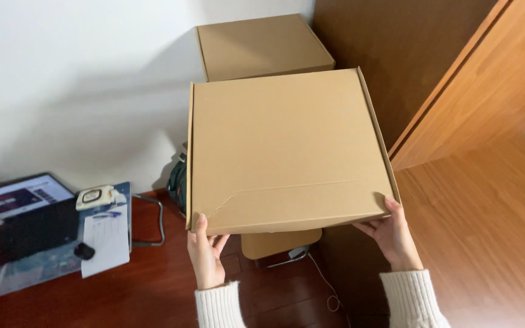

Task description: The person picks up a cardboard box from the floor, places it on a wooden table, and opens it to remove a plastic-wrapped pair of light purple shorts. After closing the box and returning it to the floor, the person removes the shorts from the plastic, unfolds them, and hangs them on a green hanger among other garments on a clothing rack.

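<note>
While held up over the wooden floor (62,304), flat brown cardboard box (287,149) sits level, near edge creased (torn line, lower left). Left hand (206,255) and right hand (393,237) grip its near corners, fingers (200,226) clamping cardboard. Second box (262,45) behind.

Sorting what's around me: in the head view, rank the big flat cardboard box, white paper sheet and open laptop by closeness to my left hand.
1. Big flat cardboard box, held by left hand.
2. White paper sheet, floor, left.
3. Open laptop, far left.
</note>
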